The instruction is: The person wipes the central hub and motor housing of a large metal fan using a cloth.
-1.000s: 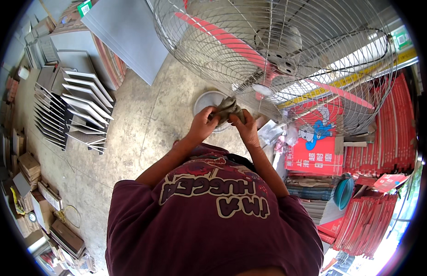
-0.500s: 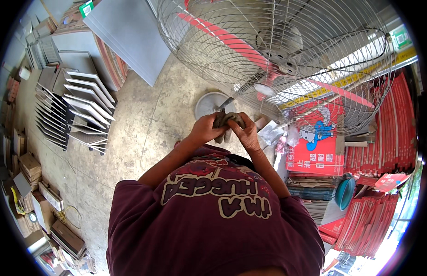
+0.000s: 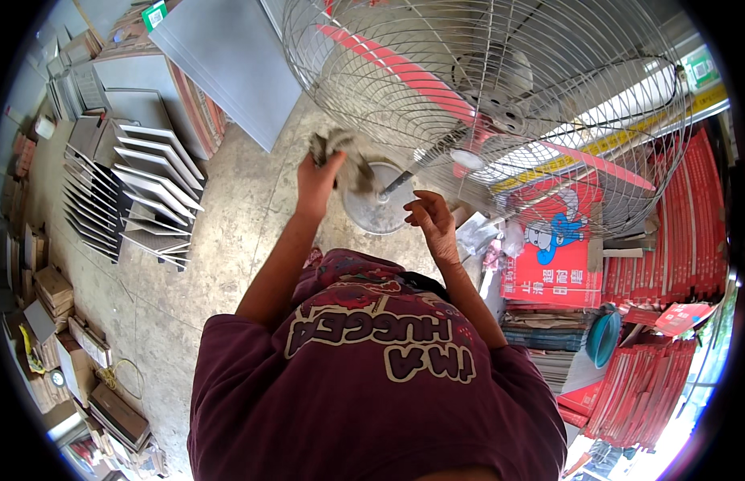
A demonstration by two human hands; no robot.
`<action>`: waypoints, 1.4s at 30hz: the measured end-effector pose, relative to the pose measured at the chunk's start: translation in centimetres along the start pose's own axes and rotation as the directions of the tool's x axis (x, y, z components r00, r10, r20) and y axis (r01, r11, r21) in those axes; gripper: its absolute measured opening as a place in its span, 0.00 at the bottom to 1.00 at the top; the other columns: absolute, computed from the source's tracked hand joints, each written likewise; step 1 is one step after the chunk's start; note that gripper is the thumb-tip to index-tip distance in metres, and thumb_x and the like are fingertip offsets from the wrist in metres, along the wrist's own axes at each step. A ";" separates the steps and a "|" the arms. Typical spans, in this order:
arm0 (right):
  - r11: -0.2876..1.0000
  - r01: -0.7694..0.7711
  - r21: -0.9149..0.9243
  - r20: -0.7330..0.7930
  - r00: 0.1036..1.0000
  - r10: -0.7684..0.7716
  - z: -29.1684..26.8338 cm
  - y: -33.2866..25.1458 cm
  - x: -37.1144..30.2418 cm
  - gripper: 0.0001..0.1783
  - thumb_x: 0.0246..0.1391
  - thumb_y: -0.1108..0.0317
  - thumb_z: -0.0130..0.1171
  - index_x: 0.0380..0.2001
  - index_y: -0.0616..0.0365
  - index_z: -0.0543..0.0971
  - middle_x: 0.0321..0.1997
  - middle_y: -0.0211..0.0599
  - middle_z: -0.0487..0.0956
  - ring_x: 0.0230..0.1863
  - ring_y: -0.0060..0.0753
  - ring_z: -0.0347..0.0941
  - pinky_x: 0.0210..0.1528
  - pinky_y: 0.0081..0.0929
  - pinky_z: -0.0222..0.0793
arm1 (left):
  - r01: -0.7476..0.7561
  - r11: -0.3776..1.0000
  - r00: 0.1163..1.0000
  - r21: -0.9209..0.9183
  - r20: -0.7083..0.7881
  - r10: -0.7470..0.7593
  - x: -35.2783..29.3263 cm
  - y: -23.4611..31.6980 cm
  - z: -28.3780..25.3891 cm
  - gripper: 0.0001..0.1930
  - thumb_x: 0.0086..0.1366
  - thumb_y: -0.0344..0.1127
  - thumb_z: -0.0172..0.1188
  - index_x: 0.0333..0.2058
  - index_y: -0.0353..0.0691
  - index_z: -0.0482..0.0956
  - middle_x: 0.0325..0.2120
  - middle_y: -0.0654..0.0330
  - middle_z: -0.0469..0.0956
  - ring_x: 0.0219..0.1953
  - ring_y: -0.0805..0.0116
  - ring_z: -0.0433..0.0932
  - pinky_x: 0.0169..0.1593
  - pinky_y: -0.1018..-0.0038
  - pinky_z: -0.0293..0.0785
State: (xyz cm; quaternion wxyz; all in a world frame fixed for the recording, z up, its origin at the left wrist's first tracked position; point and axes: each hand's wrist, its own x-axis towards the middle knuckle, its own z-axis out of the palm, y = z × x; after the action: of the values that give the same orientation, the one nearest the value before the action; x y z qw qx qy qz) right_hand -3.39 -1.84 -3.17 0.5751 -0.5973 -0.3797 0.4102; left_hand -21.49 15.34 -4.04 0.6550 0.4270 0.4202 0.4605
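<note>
My left hand (image 3: 315, 188) is raised at the middle of the head view, closed on a limp, grey-brown work glove (image 3: 348, 154). The glove is smeared by motion and its far end flops to the right, so I cannot tell whether it is one or a pair. To the right, my right hand (image 3: 433, 224) is apart from it, fingers loosely bent and spread, with nothing in them. Below and beyond the hands stands the round grey base (image 3: 371, 215) of a floor fan. The fan's wire cage (image 3: 541, 96) with red blades fills the upper right, close to my right hand.
White-faced panels (image 3: 156, 172) stand in a dark rack at left. A large grey panel (image 3: 232, 68) leans on stacked boards behind. At right are red cartons (image 3: 661, 232), a teal bowl (image 3: 603, 338) and plastic wrapping (image 3: 478, 232). Wooden boxes (image 3: 56, 289) line the far left.
My hands were together on the work glove in front of my chest. The left hand has carried it up and left; the right hand has let go and is separate.
</note>
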 end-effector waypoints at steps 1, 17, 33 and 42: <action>1.000 0.000 -0.001 -0.003 1.000 0.000 0.1 0.0 0.0 0.21 0.60 0.63 0.55 0.53 0.61 0.68 0.40 0.39 0.79 0.36 0.26 0.75 0.40 0.23 0.71 | -0.069 0.996 0.997 -0.049 -0.024 0.068 0.6 1.7 0.3 0.18 0.58 0.37 0.65 0.44 0.33 0.76 0.33 0.62 0.78 0.32 0.77 0.74 0.33 0.77 0.70; 0.921 0.312 -0.233 0.076 0.950 -0.303 5.9 -9.7 5.8 0.25 0.52 0.65 0.67 0.50 0.64 0.74 0.27 0.29 0.76 0.29 0.17 0.70 0.33 0.18 0.70 | -0.401 0.900 0.791 0.171 0.560 0.246 0.0 7.7 1.7 0.15 0.57 0.28 0.61 0.43 0.33 0.78 0.30 0.63 0.80 0.34 0.79 0.74 0.41 0.77 0.73; 0.967 0.212 -0.140 0.023 0.977 -0.210 6.6 -9.8 5.2 0.16 0.59 0.76 0.55 0.50 0.67 0.75 0.34 0.33 0.80 0.33 0.20 0.75 0.38 0.19 0.73 | -0.237 0.953 0.788 0.189 0.611 0.075 0.8 10.7 -3.3 0.20 0.57 0.35 0.68 0.46 0.31 0.76 0.33 0.65 0.77 0.34 0.81 0.71 0.38 0.82 0.69; 0.970 0.240 -0.023 -0.026 0.970 -0.241 7.7 -12.2 4.4 0.16 0.61 0.75 0.54 0.51 0.68 0.74 0.36 0.34 0.80 0.34 0.21 0.77 0.38 0.20 0.74 | -0.238 0.966 0.805 0.098 0.576 0.140 3.0 10.9 -4.3 0.09 0.61 0.34 0.65 0.33 0.35 0.78 0.25 0.75 0.68 0.29 0.84 0.63 0.33 0.81 0.60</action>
State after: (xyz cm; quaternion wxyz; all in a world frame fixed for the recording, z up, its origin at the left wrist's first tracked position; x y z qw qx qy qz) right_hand -8.67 5.76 8.80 0.6200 -0.5583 -0.4451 0.3252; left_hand -27.52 21.23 4.57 0.6627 0.6366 0.1994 0.3403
